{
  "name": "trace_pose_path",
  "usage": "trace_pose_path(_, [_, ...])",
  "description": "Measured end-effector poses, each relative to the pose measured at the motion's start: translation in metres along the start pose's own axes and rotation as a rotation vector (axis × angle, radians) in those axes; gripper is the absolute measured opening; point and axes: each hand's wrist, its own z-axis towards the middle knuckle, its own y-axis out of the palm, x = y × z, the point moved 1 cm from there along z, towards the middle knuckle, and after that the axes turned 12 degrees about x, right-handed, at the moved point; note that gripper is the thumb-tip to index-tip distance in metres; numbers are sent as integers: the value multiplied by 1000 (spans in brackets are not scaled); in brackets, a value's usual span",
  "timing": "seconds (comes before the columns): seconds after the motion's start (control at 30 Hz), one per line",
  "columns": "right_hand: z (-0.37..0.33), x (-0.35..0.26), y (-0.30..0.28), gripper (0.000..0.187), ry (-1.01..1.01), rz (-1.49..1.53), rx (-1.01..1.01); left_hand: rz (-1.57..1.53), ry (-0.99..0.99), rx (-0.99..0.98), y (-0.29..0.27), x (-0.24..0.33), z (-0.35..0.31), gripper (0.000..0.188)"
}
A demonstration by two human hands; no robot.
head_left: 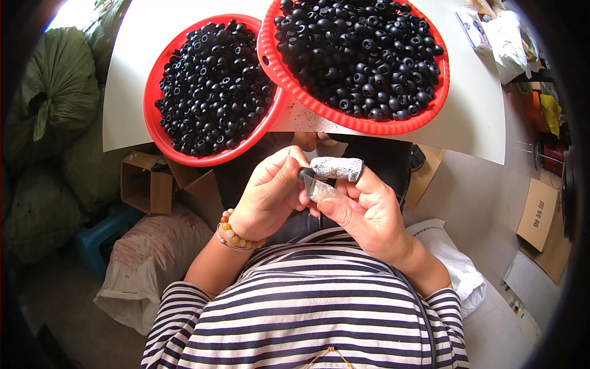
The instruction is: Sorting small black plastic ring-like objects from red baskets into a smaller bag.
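My left hand [265,195], with a beaded bracelet and a bangle at the wrist, pinches a small black rounded piece [305,173] between thumb and fingertips. My right hand [376,216] is closed round a small pale tool [321,189] that looks wrapped in clear film; its thin flat tip touches or almost touches the black piece. A grey knitted sleeve [338,168] covers my right index finger. Both hands are close together above my lap, just short of the white table [470,132]. The tool's exact kind cannot be made out.
Two red plastic basins [149,117] [444,80] full of black hollow rounded pieces overlap the table's near edge. Dark crumbs lie between them. Green sacks [58,80] and a cardboard box [146,184] stand left, near a stuffed white sack [150,264]. A white bag [448,264] lies right.
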Motion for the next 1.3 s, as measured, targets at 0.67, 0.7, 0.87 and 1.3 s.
trace_pose_path(0.67, [4, -3, -2, 25, 11, 100, -43, -26, -66, 46, 2, 1, 0, 28])
trace_pose_path(0.7, [3, -3, -2, 25, 10, 98, -42, -33, -70, 45, 1, 1, 0, 28])
trace_pose_path(0.87, [2, -3, -2, 28, 25, 90, -24, -34, -60, 35, 3, 1, 0, 26])
trace_pose_path(1.3, [2, -1, -4, 30, 26, 75, -26, -44, -61, 23, 5, 0, 0, 24])
